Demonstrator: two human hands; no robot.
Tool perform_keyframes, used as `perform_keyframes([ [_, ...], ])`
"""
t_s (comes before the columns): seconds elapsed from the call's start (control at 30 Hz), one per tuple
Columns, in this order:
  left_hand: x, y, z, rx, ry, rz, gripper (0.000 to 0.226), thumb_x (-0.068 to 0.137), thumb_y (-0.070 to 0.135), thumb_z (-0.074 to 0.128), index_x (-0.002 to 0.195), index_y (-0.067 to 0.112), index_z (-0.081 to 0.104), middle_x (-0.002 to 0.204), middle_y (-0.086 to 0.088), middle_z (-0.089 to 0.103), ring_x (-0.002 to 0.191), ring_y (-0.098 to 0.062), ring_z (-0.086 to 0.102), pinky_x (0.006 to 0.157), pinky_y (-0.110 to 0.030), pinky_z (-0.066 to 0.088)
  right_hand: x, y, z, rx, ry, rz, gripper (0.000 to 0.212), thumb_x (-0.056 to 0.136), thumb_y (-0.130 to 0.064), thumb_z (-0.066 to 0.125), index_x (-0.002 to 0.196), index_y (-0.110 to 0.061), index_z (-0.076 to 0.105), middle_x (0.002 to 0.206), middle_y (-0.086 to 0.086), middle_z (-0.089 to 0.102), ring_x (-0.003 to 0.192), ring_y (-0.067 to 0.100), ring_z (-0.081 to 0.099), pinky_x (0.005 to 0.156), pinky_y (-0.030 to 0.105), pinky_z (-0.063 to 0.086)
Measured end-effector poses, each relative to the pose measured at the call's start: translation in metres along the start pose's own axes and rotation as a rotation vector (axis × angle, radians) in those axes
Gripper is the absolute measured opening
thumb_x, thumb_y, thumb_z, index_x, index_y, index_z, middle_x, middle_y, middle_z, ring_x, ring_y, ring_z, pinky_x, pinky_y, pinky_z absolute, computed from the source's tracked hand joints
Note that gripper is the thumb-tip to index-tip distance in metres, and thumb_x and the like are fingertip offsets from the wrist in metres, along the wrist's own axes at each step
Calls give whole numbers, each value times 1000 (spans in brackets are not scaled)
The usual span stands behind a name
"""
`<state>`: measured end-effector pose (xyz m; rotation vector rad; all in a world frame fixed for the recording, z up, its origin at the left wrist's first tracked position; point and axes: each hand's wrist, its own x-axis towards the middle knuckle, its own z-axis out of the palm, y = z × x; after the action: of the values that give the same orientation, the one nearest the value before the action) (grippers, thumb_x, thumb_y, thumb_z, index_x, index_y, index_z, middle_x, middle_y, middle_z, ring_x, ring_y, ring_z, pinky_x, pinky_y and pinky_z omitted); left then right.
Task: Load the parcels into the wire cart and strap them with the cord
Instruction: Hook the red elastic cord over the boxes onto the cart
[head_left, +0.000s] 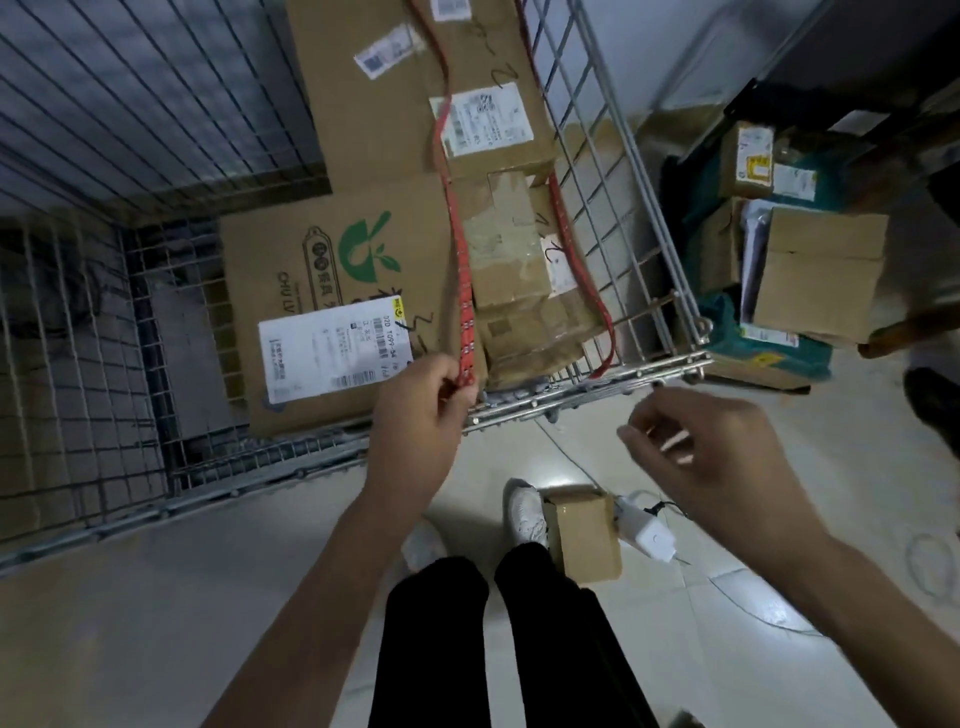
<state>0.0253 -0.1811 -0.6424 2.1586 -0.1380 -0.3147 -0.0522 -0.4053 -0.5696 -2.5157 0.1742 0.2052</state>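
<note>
The wire cart (587, 387) stands in front of me, holding several cardboard parcels: a large box with a green leaf logo (332, 280), a long box behind it (395, 93) and smaller taped boxes (519, 270) on the right. A red cord (464, 270) runs over the parcels toward me. A second red strand (576, 265) lies along the right side down to the cart's front rail. My left hand (421, 415) is shut on the near end of the cord at the front rail. My right hand (691, 447), blurred, hovers to the right of the cart with fingers apart, holding nothing.
A small cardboard box (584, 535) sits on the tiled floor by my feet, with a white plug adapter (647, 532) beside it. A pile of more parcels (800, 249) lies right of the cart. A second wire cage (78, 332) stands to the left.
</note>
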Motion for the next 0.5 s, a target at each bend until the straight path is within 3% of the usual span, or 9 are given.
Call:
perform_keyframes([
  [0.13,-2,-1,-1,26,15,-38,16,87,17,69,73,15,60,67,3,63,62,-8,57,56,-21,40,-43,-3,22,-7,-149,58,17,84,-43,53,74,-30,57,67,-14,59,61,7,59,55,34,52],
  [0.23,-8,-6,-12,49,39,-90,16,84,19,72,71,17,64,62,10,60,58,-1,54,54,-11,36,-59,-2,30,34,-190,87,13,81,-44,53,72,-33,53,67,-17,59,63,5,59,57,32,52],
  [0.3,-8,-6,-16,32,56,-101,15,83,18,73,71,16,66,64,8,63,61,-4,57,59,-15,42,-60,-1,34,24,-193,84,12,81,-39,59,72,-31,54,66,-16,59,62,5,58,57,33,52],
  [0.43,-9,-6,-14,49,77,22,10,81,14,75,74,13,68,74,1,70,71,-16,67,68,-39,56,-54,-11,46,18,-168,22,11,83,-32,64,75,-28,58,68,-16,59,61,2,56,56,29,50],
  [0.5,-9,-9,-14,89,115,103,9,78,12,77,75,11,69,76,2,68,69,-16,65,66,-39,55,-51,-20,54,40,-163,5,10,84,-33,63,77,-27,58,69,-14,59,63,5,57,58,31,50],
])
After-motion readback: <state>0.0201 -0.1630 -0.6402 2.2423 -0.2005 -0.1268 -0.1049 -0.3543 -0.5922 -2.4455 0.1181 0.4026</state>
